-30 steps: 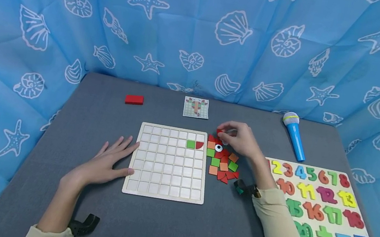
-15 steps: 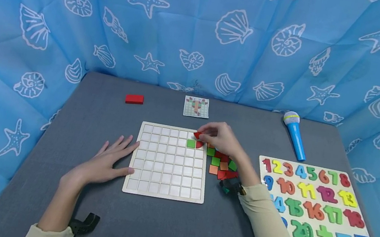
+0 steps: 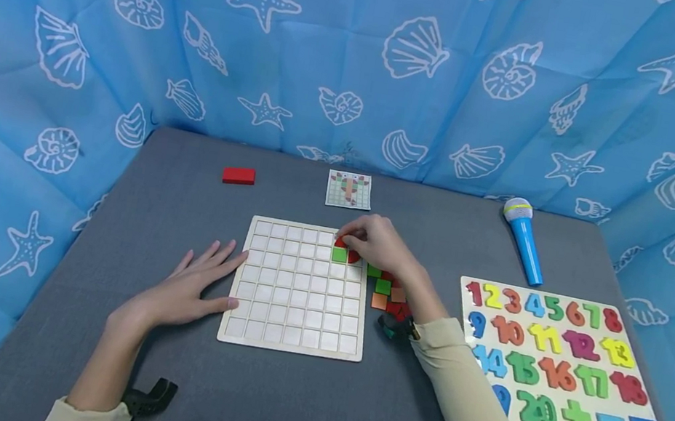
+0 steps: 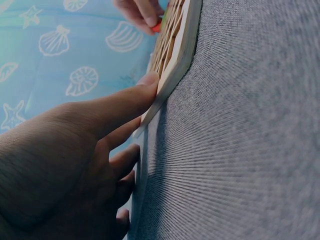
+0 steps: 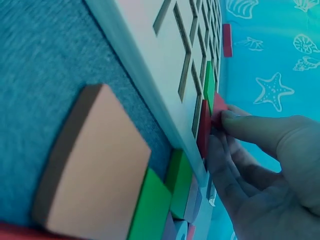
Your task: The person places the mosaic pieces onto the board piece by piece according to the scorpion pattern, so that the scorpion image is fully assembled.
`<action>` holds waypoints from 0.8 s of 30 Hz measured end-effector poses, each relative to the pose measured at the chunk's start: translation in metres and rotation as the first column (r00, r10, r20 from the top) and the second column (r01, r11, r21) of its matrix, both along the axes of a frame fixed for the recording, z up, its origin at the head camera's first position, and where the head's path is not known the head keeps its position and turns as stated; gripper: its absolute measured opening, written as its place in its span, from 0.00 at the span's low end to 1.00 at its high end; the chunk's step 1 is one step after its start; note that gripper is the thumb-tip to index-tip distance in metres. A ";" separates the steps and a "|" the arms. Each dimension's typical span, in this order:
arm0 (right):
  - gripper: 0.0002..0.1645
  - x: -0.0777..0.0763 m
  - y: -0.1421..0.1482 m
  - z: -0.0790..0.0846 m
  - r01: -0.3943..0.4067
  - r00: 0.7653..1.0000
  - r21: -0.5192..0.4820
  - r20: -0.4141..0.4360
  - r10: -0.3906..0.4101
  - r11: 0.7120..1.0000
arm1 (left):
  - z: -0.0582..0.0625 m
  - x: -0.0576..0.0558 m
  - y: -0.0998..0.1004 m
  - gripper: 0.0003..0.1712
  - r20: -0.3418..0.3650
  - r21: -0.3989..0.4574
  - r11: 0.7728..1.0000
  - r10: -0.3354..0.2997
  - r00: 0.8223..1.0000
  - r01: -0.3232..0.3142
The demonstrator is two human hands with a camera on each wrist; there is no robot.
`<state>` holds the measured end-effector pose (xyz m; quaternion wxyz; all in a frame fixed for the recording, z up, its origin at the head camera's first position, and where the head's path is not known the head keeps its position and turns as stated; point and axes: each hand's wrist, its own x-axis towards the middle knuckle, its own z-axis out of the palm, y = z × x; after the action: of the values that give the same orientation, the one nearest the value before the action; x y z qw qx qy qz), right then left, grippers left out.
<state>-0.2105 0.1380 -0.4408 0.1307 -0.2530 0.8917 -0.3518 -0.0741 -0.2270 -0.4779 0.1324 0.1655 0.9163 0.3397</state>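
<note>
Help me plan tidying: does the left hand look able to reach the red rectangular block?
Probably yes: the left hand touches the pale wooden grid board, with just grey tabletop between that hand and the red block.

Left hand point(image 4: 75, 142) touching gridded board point(image 4: 176, 62); right hand point(image 4: 137, 12) beyond, touching red piece point(image 4: 157, 27)

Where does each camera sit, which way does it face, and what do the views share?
Head: worn on the head, facing forward and down at the gridded board; shows the left hand, the right hand and both sleeves.
Left wrist: worn on that wrist, looking past the left hand along the board's edge; part of the right hand shows at top.
Right wrist: worn on that wrist, looking past loose tiles to the right hand pinching a red piece.
Shared by both wrist views: board, right hand, blue curtain.
</note>
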 end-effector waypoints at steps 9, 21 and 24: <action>0.11 0.000 -0.002 -0.001 -0.014 0.999 0.030 -0.028 0.014 0.999 | 0.003 0.000 0.003 0.51 0.014 -0.012 1.000 0.008 1.000 -0.008; 0.12 0.006 0.030 0.002 0.106 0.994 -0.075 0.024 -0.104 0.992 | -0.003 -0.002 0.000 0.52 0.011 -0.032 0.999 0.010 1.000 -0.009; 0.12 0.009 0.041 0.005 0.142 0.989 -0.076 0.042 -0.139 0.987 | -0.003 -0.002 0.000 0.52 0.018 -0.043 0.999 0.008 1.000 -0.007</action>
<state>-0.2020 0.1791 -0.4357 0.1118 -0.1878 0.8902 -0.3996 -0.0765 -0.2270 -0.4812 0.1429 0.1563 0.9228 0.3217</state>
